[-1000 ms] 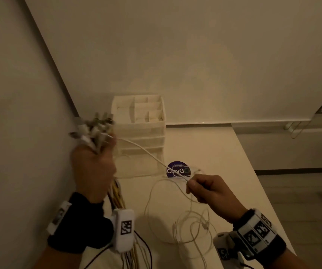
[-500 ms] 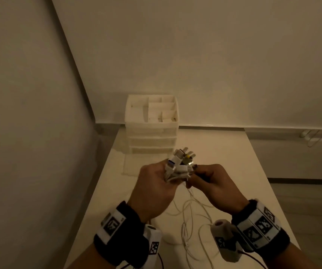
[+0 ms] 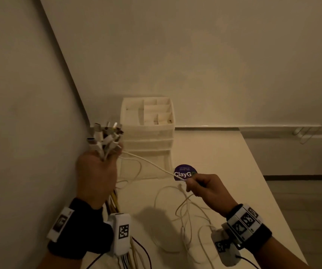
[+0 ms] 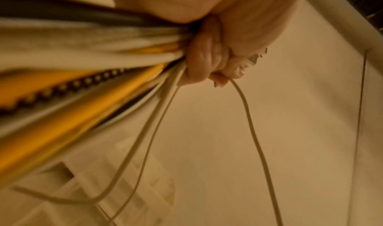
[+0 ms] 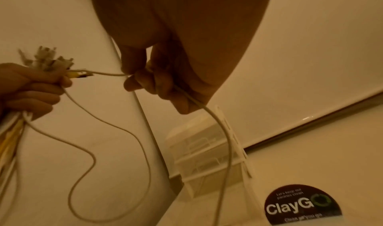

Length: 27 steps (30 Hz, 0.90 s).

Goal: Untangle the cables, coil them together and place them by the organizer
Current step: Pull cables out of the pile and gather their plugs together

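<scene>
My left hand (image 3: pixel 96 171) is raised near the left wall and grips a bundle of cables (image 3: pixel 105 138) with the connector ends sticking up; white and yellow cables (image 4: pixel 82 62) hang below the fist. My right hand (image 3: pixel 203 186) pinches one white cable (image 3: pixel 150 162) that runs taut from the bundle down to it. In the right wrist view that white cable (image 5: pixel 107 73) passes between thumb and forefinger. Loose white loops (image 3: pixel 185 214) lie on the table. The white organizer (image 3: pixel 148 123) stands at the table's back, against the wall.
The white table (image 3: pixel 224 171) ends at a right edge with floor beyond. A round purple "ClayGo" sticker (image 3: pixel 184 171) lies just behind my right hand. Walls close off the left and back.
Half a second ago both hands met at the table's middle around the connector ends. Now the left hand is up by the left wall and the right has drawn away along one white cable.
</scene>
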Available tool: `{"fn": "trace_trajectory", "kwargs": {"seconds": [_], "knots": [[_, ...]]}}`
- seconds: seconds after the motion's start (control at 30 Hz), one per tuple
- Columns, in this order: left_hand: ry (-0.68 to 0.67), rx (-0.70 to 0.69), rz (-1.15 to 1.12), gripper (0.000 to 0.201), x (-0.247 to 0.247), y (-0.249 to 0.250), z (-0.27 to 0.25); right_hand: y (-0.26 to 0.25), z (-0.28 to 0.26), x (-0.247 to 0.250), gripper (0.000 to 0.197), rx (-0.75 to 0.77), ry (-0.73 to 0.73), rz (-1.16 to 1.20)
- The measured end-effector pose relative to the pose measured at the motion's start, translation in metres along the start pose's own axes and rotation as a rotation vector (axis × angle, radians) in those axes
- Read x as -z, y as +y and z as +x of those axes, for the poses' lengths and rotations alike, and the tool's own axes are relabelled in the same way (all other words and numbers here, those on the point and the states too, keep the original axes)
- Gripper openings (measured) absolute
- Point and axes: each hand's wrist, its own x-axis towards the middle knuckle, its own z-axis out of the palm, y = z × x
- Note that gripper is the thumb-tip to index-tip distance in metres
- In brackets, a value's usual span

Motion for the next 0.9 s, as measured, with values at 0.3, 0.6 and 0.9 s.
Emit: {"fn": "trace_trajectory", "kwargs": {"seconds": [0.3,0.6,0.9], "knots": [[0.182,-0.048,-0.014,0.032,0.032,-0.005,0.005,0.013,0.004,-0.012,0.041,0.010,0.075,-0.036],[-0.468,-0.314,0.031,0.059,-0.038,0.022,-0.035,-0.068,0.019,-0.010,0.042,0.258,-0.045,0.023],[-0.043,-0.221,0.101,0.035,-0.018,0.026,-0.005,-0.032,0.006,0.001,0.039,0.089,-0.079,0.064]]}}
